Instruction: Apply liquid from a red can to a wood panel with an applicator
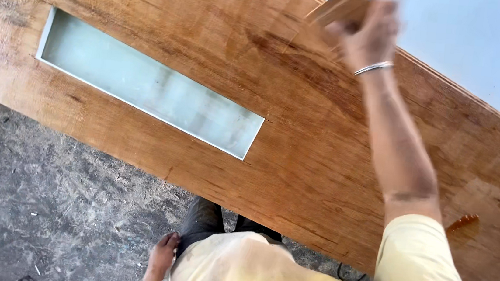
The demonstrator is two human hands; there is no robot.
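Observation:
A large brown wooden door panel (pixel 300 127) lies flat in front of me, with a long rectangular frosted glass window (pixel 151 85) set into it. My right hand (pixel 367 32), a thin metal bangle on its wrist, reaches to the panel's far edge and grips a small wooden block (pixel 339 8) pressed against the surface; the hand is motion-blurred. My left hand (pixel 160 257) hangs down at my side below the panel's near edge, holding nothing, its fingers loosely curled.
Rough grey concrete floor (pixel 42 200) with dust and small debris lies under the panel. A pale wall (pixel 473 40) stands beyond the far edge. A wet glossy brown patch (pixel 463 224) shows on the panel at the right.

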